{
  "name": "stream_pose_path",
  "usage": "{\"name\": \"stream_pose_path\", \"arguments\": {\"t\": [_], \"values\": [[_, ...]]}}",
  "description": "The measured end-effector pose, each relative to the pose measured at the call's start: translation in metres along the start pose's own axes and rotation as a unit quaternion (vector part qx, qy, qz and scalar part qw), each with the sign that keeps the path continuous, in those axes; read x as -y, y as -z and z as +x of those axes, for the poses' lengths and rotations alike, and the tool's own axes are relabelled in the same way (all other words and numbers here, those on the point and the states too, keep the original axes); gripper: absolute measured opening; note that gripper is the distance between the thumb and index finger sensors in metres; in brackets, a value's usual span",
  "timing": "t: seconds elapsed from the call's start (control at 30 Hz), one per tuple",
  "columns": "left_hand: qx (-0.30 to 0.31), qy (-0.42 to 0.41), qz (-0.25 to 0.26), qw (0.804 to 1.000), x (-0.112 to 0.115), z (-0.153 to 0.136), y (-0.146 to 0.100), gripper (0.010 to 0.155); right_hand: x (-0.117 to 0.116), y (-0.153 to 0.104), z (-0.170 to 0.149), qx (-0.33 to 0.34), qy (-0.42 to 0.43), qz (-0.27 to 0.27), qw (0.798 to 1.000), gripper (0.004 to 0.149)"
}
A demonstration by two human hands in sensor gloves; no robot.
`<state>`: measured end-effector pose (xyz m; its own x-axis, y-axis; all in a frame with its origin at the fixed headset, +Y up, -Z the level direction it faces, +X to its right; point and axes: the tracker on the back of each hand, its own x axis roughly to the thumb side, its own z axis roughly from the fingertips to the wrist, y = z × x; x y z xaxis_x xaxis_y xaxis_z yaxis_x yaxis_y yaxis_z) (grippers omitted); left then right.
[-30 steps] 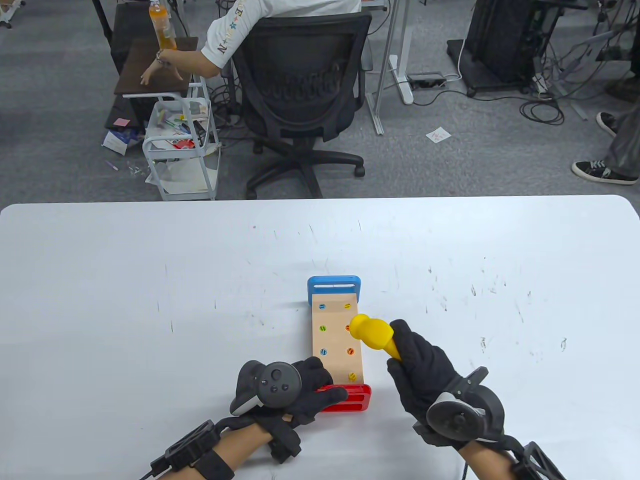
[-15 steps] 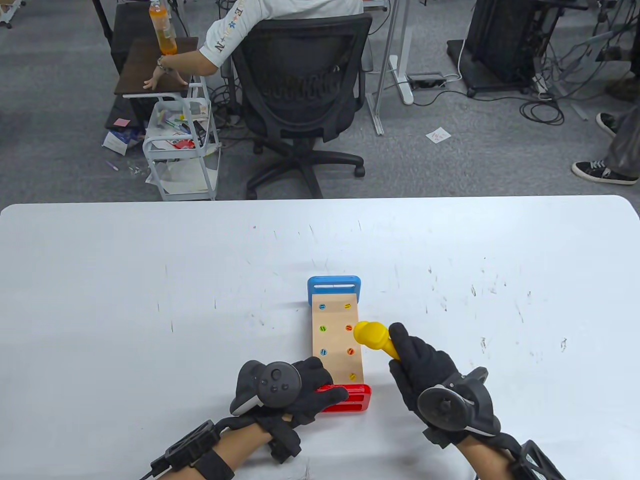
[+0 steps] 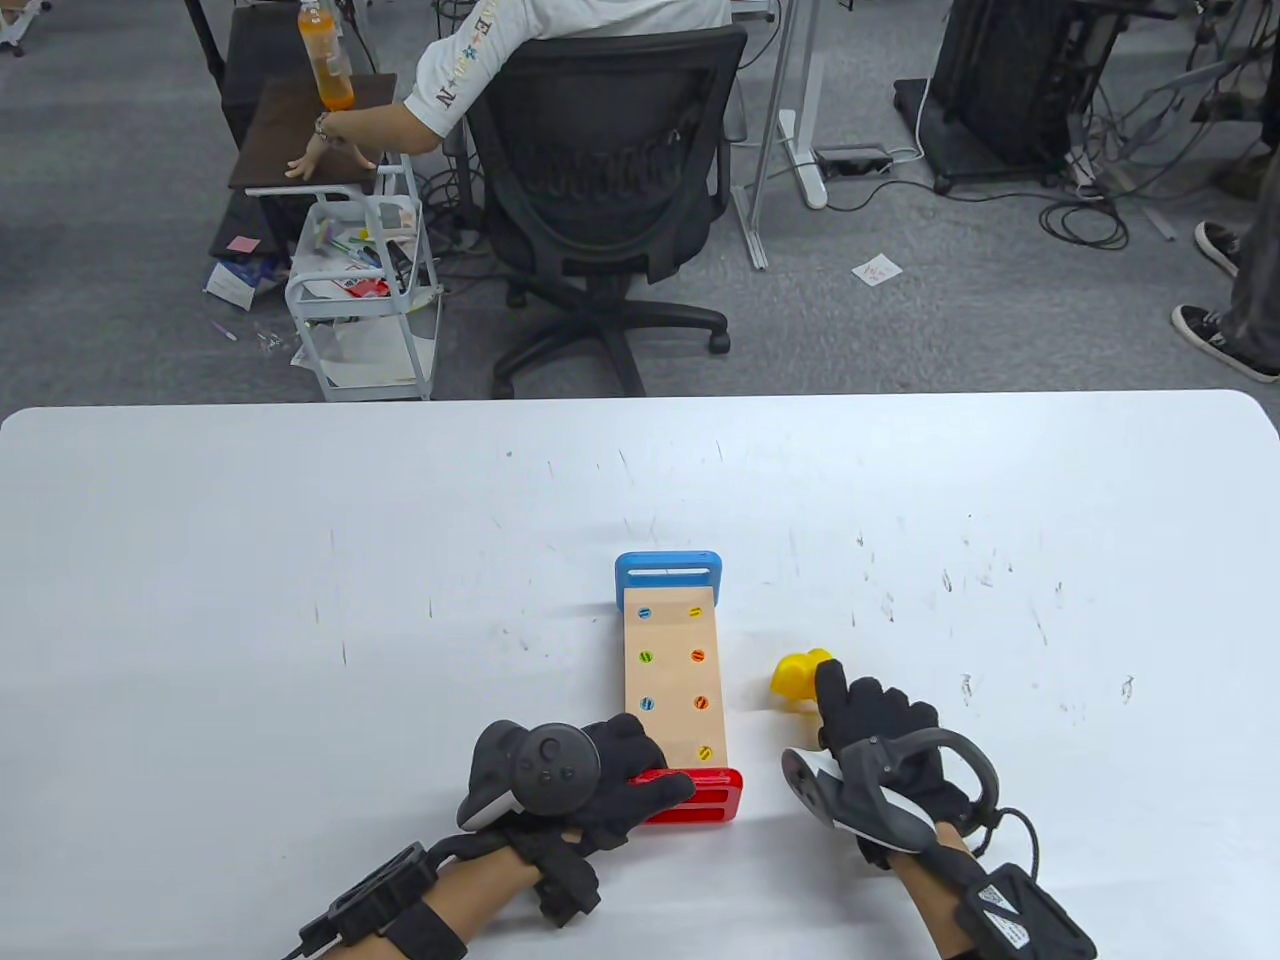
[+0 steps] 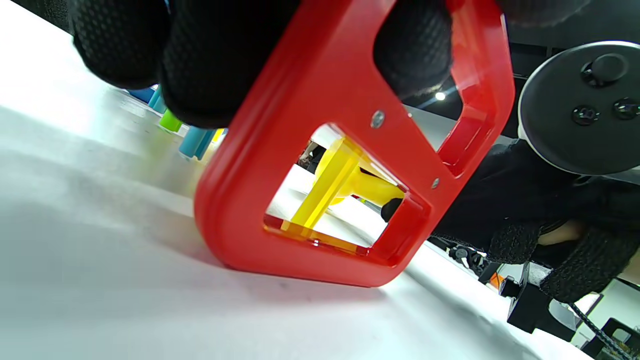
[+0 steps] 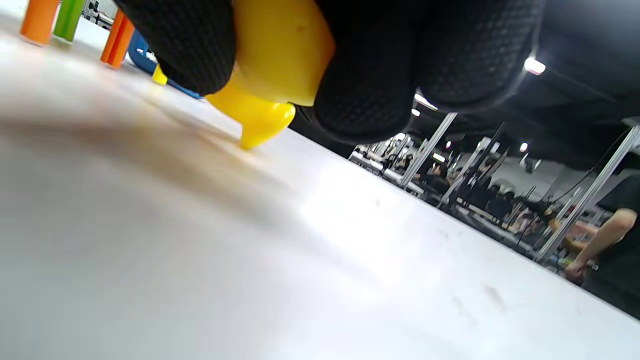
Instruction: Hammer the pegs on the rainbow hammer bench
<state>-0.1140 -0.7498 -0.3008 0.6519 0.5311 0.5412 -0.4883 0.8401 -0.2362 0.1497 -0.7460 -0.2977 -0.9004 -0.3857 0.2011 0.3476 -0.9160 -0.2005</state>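
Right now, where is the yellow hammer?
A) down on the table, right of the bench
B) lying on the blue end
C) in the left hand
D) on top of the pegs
A: the right hand holds the yellow hammer against the table, right of the bench.

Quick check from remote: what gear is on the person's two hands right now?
Both the left hand and right hand wear black textured gloves. Each carries a dark grey round tracker with buttons and a white underside, plus black wrist straps with a boxy module; a black cable loops by the right wrist.

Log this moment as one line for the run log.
left hand: grips bench red end | right hand: holds yellow hammer on table | pegs: flush
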Motion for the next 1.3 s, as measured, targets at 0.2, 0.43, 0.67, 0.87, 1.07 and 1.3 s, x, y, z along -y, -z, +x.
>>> {"name": "stream_pose_path", "arguments": {"t": [0.2, 0.43, 0.67, 0.87, 1.07, 1.3], "values": [[0.010, 0.009, 0.016, 1.000, -0.002, 0.002, -0.004, 0.063, -0.007, 0.002, -0.005, -0.005, 0.092, 0.075, 0.993, 0.071], [0.015, 0.031, 0.039, 0.999, -0.002, 0.005, -0.008, 0.064, -0.011, 0.002, -0.003, 0.011, 0.094, 0.112, 0.989, 0.074], [0.011, 0.027, 0.060, 0.998, -0.007, 0.003, -0.009, 0.064, -0.012, 0.003, -0.006, 0.001, 0.104, 0.139, 0.985, 0.077], [0.000, 0.017, 0.113, 0.993, -0.029, 0.004, -0.016, 0.067, 0.007, -0.003, -0.025, -0.030, 0.159, 0.066, 0.985, 0.087], [-0.056, 0.136, 0.138, 0.979, -0.056, -0.004, -0.029, 0.087, 0.025, -0.012, -0.033, -0.026, 0.208, 0.004, 0.978, 0.093], [-0.138, 0.243, 0.141, 0.950, -0.072, -0.024, -0.041, 0.097, 0.035, -0.021, -0.026, -0.009, 0.219, -0.009, 0.976, 0.097]]}}
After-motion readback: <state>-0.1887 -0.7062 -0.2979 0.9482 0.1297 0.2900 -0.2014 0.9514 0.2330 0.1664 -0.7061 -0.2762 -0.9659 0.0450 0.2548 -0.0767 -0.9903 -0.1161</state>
